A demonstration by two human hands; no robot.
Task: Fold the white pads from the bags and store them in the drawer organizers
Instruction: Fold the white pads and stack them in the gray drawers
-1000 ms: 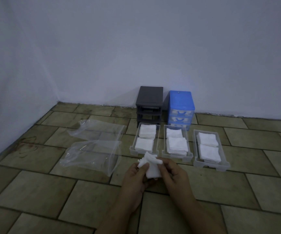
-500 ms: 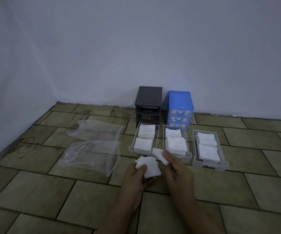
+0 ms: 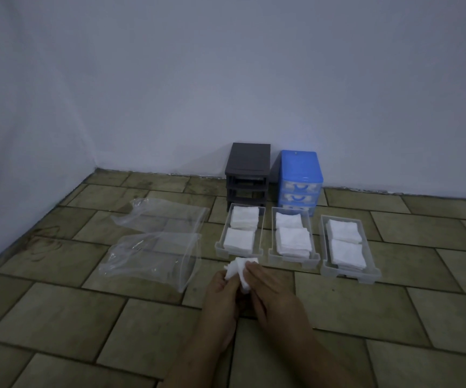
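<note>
White pad (image 3: 239,271) is being pinched between my left hand (image 3: 222,289) and right hand (image 3: 268,287); beyond my fingertips, trays (image 3: 271,257) are filling, bags (image 3: 153,256) looking emptied.

Tiled floor (image 3: 58,317) bears 2 seemingly empty bags (image 3: 153,259), 3 drawers (image 3: 349,271), 2 organizers (image 3: 247,163).

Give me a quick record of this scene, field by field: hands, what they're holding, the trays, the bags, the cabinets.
left hand: grips the white pad
right hand: pinches the same pad from the right
white pad: crumpled, held above the floor, in front of the left tray
trays: left tray, middle tray, right tray, each with two stacks of folded pads
bags: two clear bags, far and near, both look empty
cabinets: dark cabinet with open slots, blue cabinet with drawers in
</note>
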